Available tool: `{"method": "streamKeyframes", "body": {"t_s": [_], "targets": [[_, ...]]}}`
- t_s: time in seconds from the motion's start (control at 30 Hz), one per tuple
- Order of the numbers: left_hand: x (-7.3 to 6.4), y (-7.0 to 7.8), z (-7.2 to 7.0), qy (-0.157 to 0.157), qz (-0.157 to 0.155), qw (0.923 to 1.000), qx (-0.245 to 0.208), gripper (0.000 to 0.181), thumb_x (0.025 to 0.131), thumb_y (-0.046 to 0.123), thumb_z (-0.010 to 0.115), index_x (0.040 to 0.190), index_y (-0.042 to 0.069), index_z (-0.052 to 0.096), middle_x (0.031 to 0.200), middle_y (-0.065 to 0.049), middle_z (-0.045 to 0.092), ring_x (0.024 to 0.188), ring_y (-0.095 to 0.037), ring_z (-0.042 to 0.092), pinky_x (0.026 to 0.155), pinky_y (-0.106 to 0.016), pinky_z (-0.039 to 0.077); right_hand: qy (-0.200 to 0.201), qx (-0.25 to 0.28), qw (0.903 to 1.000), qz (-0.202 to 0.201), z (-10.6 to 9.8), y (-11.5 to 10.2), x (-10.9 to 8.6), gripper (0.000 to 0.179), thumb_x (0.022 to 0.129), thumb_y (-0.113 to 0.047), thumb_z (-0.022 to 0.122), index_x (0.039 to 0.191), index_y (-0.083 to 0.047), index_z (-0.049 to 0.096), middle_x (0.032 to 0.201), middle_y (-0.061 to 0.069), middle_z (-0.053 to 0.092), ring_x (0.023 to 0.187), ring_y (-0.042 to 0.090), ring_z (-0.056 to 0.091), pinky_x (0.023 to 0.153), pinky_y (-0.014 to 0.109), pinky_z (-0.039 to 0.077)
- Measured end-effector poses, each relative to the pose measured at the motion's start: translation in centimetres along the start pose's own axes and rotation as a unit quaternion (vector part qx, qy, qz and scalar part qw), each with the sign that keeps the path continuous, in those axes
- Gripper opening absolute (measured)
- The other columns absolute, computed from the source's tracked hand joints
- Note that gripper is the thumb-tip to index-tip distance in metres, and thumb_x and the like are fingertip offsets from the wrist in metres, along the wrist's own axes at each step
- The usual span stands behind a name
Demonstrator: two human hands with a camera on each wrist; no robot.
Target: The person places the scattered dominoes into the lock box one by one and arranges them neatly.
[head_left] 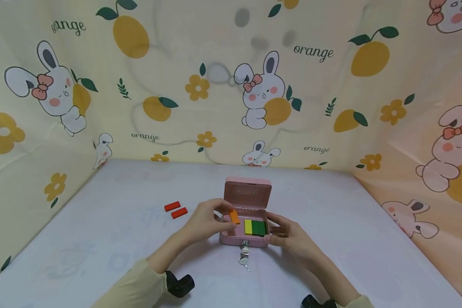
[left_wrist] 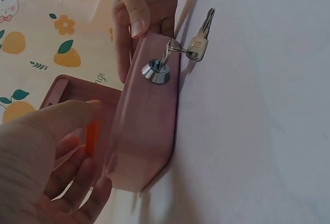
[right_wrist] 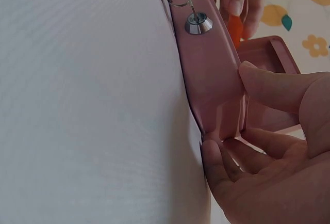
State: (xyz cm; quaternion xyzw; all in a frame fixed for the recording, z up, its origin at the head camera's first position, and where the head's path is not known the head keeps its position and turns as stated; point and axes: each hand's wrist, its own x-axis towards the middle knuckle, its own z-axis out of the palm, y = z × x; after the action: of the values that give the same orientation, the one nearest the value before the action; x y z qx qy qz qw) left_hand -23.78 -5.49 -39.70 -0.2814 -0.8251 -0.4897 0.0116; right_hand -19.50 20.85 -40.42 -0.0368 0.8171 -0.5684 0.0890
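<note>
A pink metal cash box (head_left: 240,241) sits on the table with its lid (head_left: 248,194) raised. My left hand (head_left: 208,218) pinches an orange block (head_left: 234,216) between thumb and fingers, over the left part of the box. One yellow block (head_left: 248,227) and green blocks (head_left: 259,228) lie side by side inside, toward the right. My right hand (head_left: 292,234) grips the box's right end; in the right wrist view its thumb (right_wrist: 268,85) presses the rim and the other fingers reach around the side. The lock (left_wrist: 156,72) on the front holds a key, with another key (left_wrist: 198,46) hanging from its ring.
Two red blocks (head_left: 179,212) lie on the white tabletop (head_left: 100,239) left of the box. A cloth backdrop (head_left: 223,107) printed with rabbits and oranges rises behind the table and along both sides. Black wrist-worn devices (head_left: 180,284) sit at the sleeves.
</note>
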Motion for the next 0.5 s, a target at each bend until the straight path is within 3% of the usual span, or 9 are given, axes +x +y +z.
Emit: {"method": "streamKeyframes", "body": {"t_s": [0.2,0.5], "targets": [[0.5,-0.3,0.6,-0.008,-0.012,0.9999,0.004,0.039,0.078,0.024,0.080,0.112,0.011,0.065,0.101,0.004,0.064,0.089,-0.019,0.061,0.074,-0.024,0.053,-0.002,0.005,1.0000,0.000,0.0,0.0,0.0,0.067,0.084,-0.011,0.073,0.144,-0.018,0.043,0.144,0.008,0.044,0.122,0.030,0.050,0.101,0.059,0.035],[1.0,-0.7,1.3,-0.005,0.001,0.9998,0.019,0.039,0.078,0.021,0.081,0.112,0.010,0.064,0.104,0.003,0.063,0.093,-0.020,0.061,0.077,-0.031,0.053,-0.004,0.007,1.0000,0.004,0.0,0.1,0.1,0.068,0.084,-0.013,0.073,0.145,-0.018,0.042,0.145,0.008,0.043,0.124,0.031,0.049,0.100,0.058,0.036]]}}
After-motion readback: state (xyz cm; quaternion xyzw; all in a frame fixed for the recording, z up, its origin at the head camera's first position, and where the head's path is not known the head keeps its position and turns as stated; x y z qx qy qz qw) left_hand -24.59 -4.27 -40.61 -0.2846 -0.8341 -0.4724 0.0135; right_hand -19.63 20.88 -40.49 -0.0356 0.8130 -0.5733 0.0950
